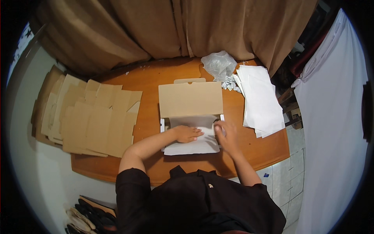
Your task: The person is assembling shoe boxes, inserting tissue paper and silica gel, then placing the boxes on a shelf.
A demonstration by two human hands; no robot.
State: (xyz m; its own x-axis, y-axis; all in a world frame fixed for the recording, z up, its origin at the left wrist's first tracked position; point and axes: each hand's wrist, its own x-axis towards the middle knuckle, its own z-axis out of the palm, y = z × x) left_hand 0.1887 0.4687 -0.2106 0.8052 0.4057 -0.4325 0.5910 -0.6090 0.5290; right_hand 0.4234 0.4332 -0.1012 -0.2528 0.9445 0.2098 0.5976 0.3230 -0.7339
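Note:
A brown cardboard box (191, 99) stands in front of me with its lid raised toward the far side. Over its inside and near edge lies a sheet of white paper (194, 147). My left hand (188, 133) rests flat on that paper, fingers stretched out toward the right. At the box's right wall is my right hand (228, 135), its fingers bent in. Whether they grip the wall or the paper's edge, I cannot tell. The paper hides most of the inside of the box.
Flat cardboard pieces (89, 121) are stacked on the left of the wooden table (152, 84). A pile of white sheets (261, 97) lies at the right. Beside it are a clear plastic bag (219, 64) and small whitish packets (230, 83). A brown curtain (156, 27) hangs behind.

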